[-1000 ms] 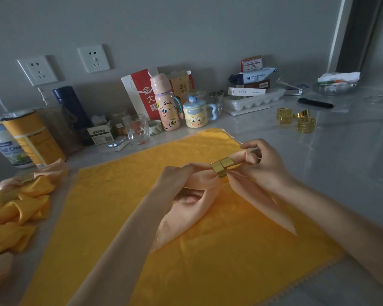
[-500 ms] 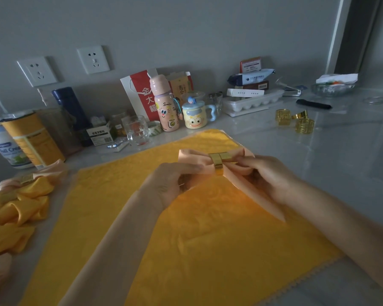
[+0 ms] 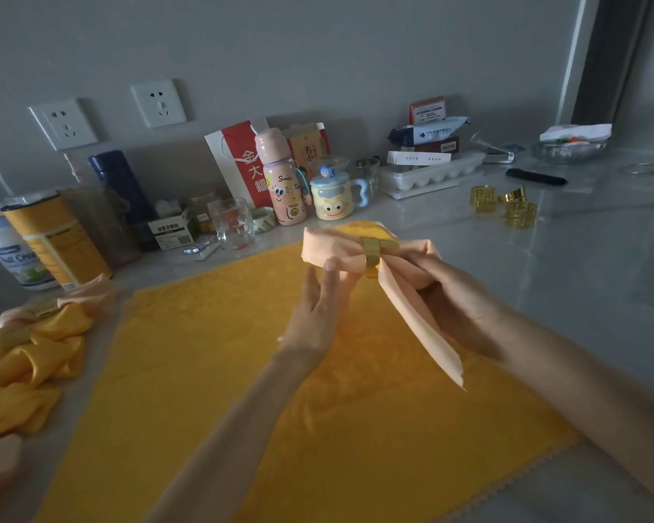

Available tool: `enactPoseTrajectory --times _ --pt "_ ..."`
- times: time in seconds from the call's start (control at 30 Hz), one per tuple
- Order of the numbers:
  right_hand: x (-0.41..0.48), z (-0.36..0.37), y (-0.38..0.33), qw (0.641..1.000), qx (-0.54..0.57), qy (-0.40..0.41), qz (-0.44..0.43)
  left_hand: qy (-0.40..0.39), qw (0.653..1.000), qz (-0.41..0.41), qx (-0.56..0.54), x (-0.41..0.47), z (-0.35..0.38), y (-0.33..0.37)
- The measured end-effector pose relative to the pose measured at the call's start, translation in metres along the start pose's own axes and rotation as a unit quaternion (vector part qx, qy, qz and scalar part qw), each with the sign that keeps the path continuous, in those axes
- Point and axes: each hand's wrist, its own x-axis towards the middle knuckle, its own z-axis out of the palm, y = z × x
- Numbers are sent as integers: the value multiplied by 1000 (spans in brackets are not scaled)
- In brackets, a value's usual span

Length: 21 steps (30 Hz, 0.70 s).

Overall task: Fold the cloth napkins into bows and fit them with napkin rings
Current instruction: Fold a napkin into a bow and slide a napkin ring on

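Note:
I hold a peach napkin (image 3: 333, 247) folded into a bow above a yellow cloth (image 3: 212, 371) spread on the counter. A gold napkin ring (image 3: 371, 252) sits round its middle. My left hand (image 3: 316, 303) has straight fingers and touches the underside of the bow's left loop. My right hand (image 3: 442, 292) grips the right loop and the long tail that hangs down toward me. Finished yellow and peach bows (image 3: 27, 356) lie in a pile at the far left. Three spare gold rings (image 3: 504, 205) stand on the counter at the right.
Along the wall stand a pink bottle (image 3: 282, 183), a cartoon mug (image 3: 333, 200), a glass (image 3: 235, 228), tins (image 3: 53, 243), a red-and-white bag (image 3: 238, 160) and an egg tray (image 3: 431, 175). A black pen (image 3: 535, 177) and a glass dish (image 3: 567, 147) lie far right.
The bow has risen and moved away from me. My left hand has let go of the left loop and opened its fingers under it. The right hand keeps its grip.

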Motion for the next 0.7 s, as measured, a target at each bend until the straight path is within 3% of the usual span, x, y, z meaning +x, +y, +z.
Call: enactPoseTrajectory --times 0.27,0.4,0.47,0.6,0.7 --pt "-1 4 8 996 -51 -32 -67 -10 997 -15 -79 0 4 14" --pt "-2 6 10 994 -69 -30 -82 -27 997 -46 49 3 0 10" --pt "-2 7 9 993 -74 -9 -91 -16 994 -28 102 3 2 7" --pt "-4 6 7 985 -120 32 -118 -3 994 40 103 1 10 4" --pt "-5 6 7 982 -144 46 -118 -14 982 42 184 -1 9 1"
